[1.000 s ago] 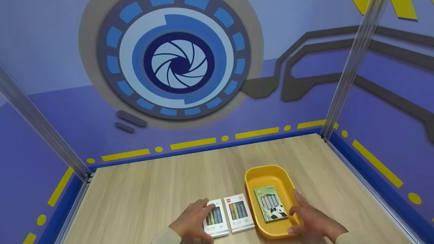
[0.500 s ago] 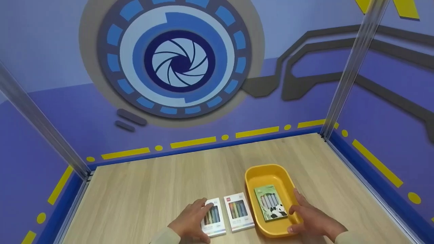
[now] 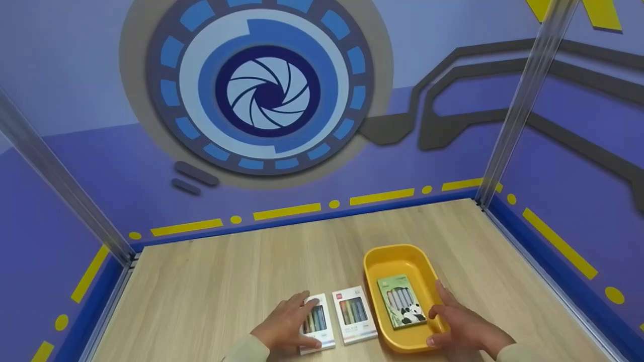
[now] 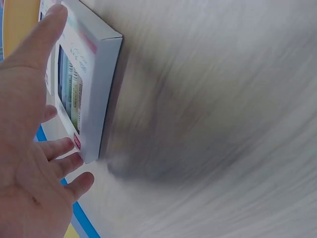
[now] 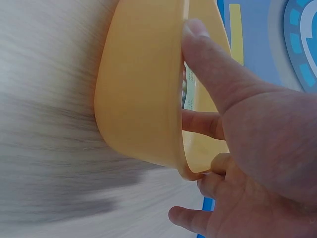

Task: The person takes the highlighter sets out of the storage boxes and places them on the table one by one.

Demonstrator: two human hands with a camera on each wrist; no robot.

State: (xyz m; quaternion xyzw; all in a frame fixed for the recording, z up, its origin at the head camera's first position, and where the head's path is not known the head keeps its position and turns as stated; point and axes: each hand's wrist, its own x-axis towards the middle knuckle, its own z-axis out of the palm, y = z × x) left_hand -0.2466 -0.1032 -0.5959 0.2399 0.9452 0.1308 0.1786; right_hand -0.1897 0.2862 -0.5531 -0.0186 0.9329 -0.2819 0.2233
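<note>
Two white boxes of crayons with clear windows lie side by side on the wooden table. My left hand (image 3: 287,322) spreads over the left crayon box (image 3: 327,329), its thumb and index finger overlapping the top face. Loose fingers (image 4: 64,166) of that hand lie by the box's far end in the left wrist view. The right crayon box (image 3: 356,317) sits between it and a yellow tray (image 3: 397,254). Inside the tray lies a green panda crayon box (image 3: 401,301). My right hand (image 3: 468,324) holds the tray's right rim, with thumb and a bent finger over it.
The wooden table (image 3: 226,271) extends to the left and behind the boxes. Purple printed walls (image 3: 322,166) enclose it, with metal posts (image 3: 523,100) at the corners.
The left crayon box has shifted slightly left, widening the gap to its neighbour. My left thumb has come from the near edge onto the box. The right hand and tray look unmoved.
</note>
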